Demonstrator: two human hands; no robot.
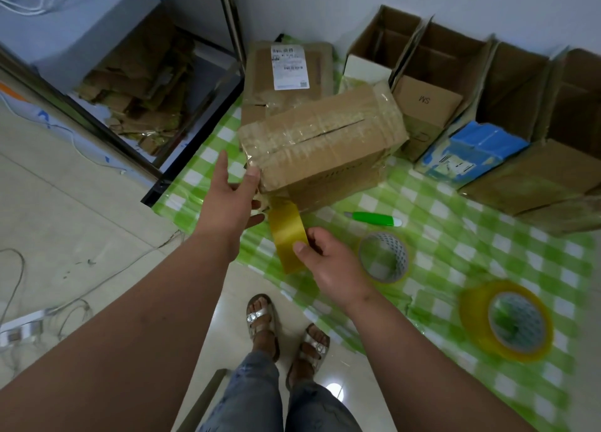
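A taped cardboard box [322, 145] lies tilted on the green checked cloth [455, 236] with a slit along its top seam. My left hand [232, 200] holds the box's near left corner, thumb on top and fingers under the edge. My right hand [325, 259] grips a yellow tape roll [287, 236] just below that corner. A strip of tape runs from the roll up to the box's corner.
A green utility knife [374, 218], a nearly empty tape core [383, 256] and a full yellow tape roll [505, 322] lie on the cloth. A labelled box [289, 70] and several open cartons [455, 73] line the wall. A shelf frame [195, 158] holds cardboard scraps at left. Cables cross the floor.
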